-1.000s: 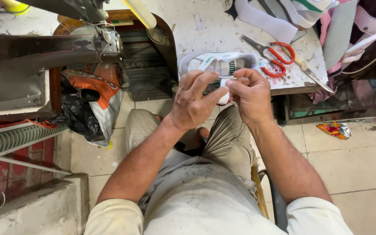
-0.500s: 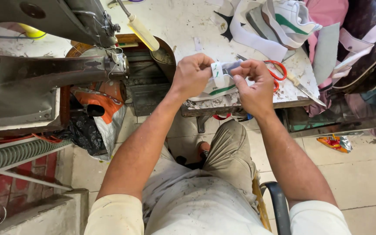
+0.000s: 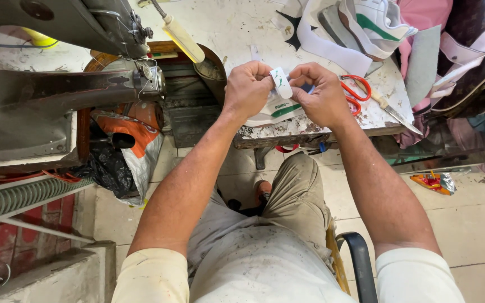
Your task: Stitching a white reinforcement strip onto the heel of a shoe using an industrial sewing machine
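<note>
Both hands are pinching a small white strip point(image 3: 281, 82) (green mark on it): left hand point(image 3: 248, 90) and right hand point(image 3: 324, 92) fingers clamping its sides, over the worktable point(image 3: 220, 22) near red scissors point(image 3: 356, 90).

Worn, paint-flecked white worktable point(image 3: 237, 28), front edge chipped. On it: red-handled scissors point(image 3: 356, 92) near the right front, knife point(image 3: 391, 109) just beside them, white shoe upper pieces point(image 3: 332, 47) and a white sneaker point(image 3: 377, 19) at the back. Floor point(image 3: 478, 224) below is pale tile.
</note>
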